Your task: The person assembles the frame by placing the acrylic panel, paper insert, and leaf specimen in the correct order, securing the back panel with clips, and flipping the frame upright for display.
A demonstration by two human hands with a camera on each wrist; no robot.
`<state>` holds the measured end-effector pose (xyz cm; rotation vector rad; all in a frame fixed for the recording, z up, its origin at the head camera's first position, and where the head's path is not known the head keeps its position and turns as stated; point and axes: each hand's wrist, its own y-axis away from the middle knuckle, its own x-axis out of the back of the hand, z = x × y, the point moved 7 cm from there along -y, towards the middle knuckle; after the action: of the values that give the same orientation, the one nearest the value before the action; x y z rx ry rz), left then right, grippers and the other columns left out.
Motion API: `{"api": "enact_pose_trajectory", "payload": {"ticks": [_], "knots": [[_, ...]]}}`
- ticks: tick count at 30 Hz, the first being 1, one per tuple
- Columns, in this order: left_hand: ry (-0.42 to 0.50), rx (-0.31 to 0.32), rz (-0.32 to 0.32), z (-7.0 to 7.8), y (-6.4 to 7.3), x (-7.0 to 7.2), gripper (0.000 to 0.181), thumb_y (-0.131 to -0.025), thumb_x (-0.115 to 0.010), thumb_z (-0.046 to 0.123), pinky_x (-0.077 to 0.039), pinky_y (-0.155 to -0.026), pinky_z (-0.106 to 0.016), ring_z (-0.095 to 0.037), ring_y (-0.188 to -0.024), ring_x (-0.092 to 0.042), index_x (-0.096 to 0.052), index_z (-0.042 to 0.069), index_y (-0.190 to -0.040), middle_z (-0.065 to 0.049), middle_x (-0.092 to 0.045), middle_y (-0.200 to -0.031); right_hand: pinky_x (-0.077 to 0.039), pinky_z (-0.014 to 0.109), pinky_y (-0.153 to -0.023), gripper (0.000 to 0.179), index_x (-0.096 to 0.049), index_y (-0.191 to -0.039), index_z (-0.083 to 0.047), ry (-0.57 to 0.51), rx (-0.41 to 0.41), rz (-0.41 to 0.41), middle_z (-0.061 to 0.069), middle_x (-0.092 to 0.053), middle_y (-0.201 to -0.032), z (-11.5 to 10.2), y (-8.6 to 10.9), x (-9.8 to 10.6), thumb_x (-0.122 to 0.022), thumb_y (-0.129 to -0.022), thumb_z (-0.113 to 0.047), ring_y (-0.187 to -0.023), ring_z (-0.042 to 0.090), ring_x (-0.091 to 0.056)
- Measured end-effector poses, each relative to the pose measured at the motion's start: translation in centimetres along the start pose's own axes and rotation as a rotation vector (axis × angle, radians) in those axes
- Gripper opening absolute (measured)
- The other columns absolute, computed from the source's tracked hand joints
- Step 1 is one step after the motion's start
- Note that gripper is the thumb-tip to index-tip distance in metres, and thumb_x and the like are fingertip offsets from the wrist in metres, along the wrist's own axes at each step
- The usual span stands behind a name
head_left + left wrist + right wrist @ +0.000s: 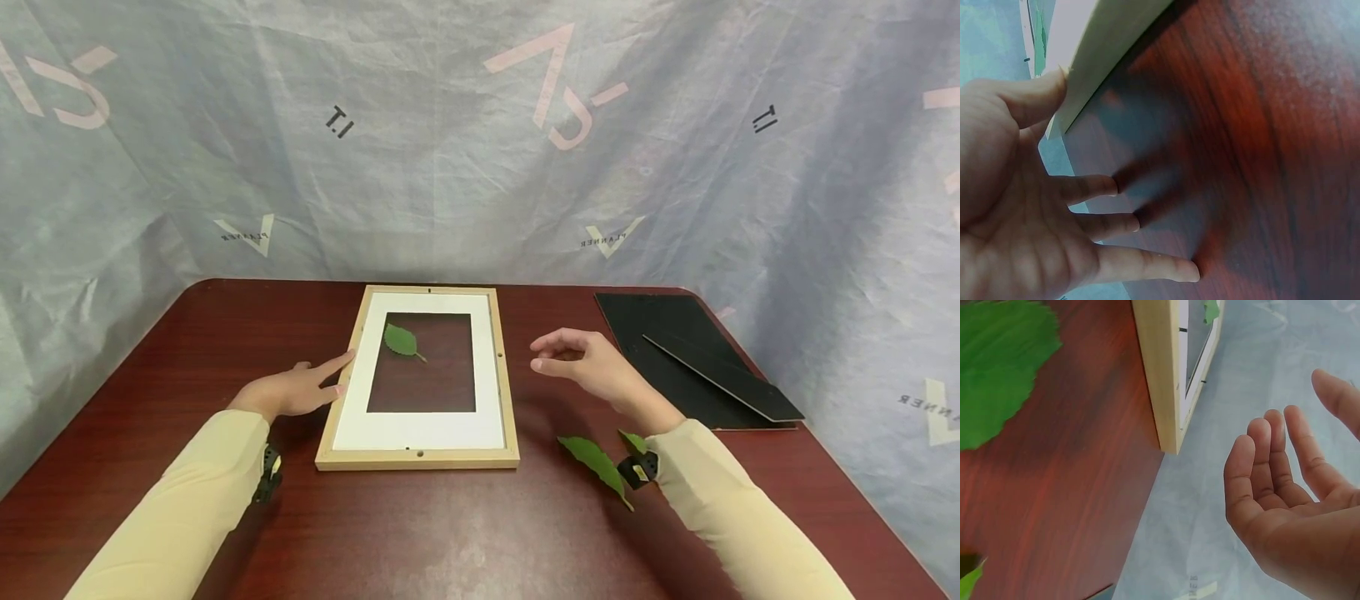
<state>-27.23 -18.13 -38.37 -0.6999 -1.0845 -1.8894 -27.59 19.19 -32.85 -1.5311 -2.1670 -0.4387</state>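
Note:
A light wooden picture frame (pixel 417 459) lies flat on the table, with a white mat (pixel 487 367) inside it. One green leaf (pixel 401 340) rests in the mat's window, toward its upper left. My left hand (pixel 288 392) touches the left side of the frame with thumb and index finger; in the left wrist view its other fingers (pixel 1147 262) spread out over the table. To the right of the frame, my right hand (pixel 592 364) hovers with loosely bent fingers and nothing between them. A larger leaf (pixel 596 462) lies below it, and another leaf (pixel 633 440) is partly hidden by the right wrist.
At the right back of the dark red table (pixel 420 542) lies a black board (pixel 648 317). A narrower black panel (pixel 720 375) leans on it, tilted up along one edge. A grey printed cloth (pixel 420 167) hangs behind the table and at its sides.

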Motion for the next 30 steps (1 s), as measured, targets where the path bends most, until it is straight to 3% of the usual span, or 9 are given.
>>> {"api": "enact_pose_trajectory", "payload": {"ticks": [6,11,18,30], "knots": [[-0.008,-0.003,0.010,0.1,0.0,0.1,0.069,-0.110,-0.045,0.030,-0.023,-0.107,-0.075,-0.068,-0.140,-0.013,-0.006,0.008,-0.163,-0.051,-0.007,-0.150,-0.048,0.052,-0.098,0.036,-0.067,-0.126,-0.006,0.018,0.006,0.000,0.009,-0.067,-0.112,1.1,1.7,1.1,-0.073,-0.097,-0.026,-0.106,0.035,-0.063],[0.000,-0.004,0.004,0.3,0.0,0.1,0.069,-0.110,-0.045,0.029,-0.023,-0.107,-0.075,-0.068,-0.140,-0.013,-0.006,0.008,-0.163,-0.051,-0.006,-0.151,-0.052,0.046,-0.093,0.037,-0.066,-0.127,-0.003,0.026,0.007,0.002,0.011,-0.067,-0.113,2.1,3.5,2.0,-0.072,-0.097,-0.025,-0.104,0.030,-0.064],[0.005,-0.006,-0.005,0.3,0.1,0.1,0.068,-0.111,-0.044,0.029,-0.023,-0.107,-0.075,-0.068,-0.140,-0.011,-0.006,0.008,-0.163,-0.052,-0.005,-0.151,-0.056,0.039,-0.087,0.037,-0.066,-0.127,-0.003,0.002,-0.015,0.020,0.012,-0.067,-0.114,3.9,5.8,3.1,-0.072,-0.097,-0.025,-0.105,0.036,-0.064],[-0.023,0.003,0.009,0.2,0.2,0.0,0.068,-0.110,-0.045,0.030,-0.023,-0.107,-0.075,-0.068,-0.140,-0.014,-0.007,0.008,-0.163,-0.052,-0.006,-0.150,-0.054,0.031,-0.083,0.040,-0.062,-0.131,0.002,-0.016,-0.032,0.013,0.012,-0.065,-0.111,6.1,9.1,3.5,-0.069,-0.099,-0.021,-0.096,0.023,-0.065]]}}
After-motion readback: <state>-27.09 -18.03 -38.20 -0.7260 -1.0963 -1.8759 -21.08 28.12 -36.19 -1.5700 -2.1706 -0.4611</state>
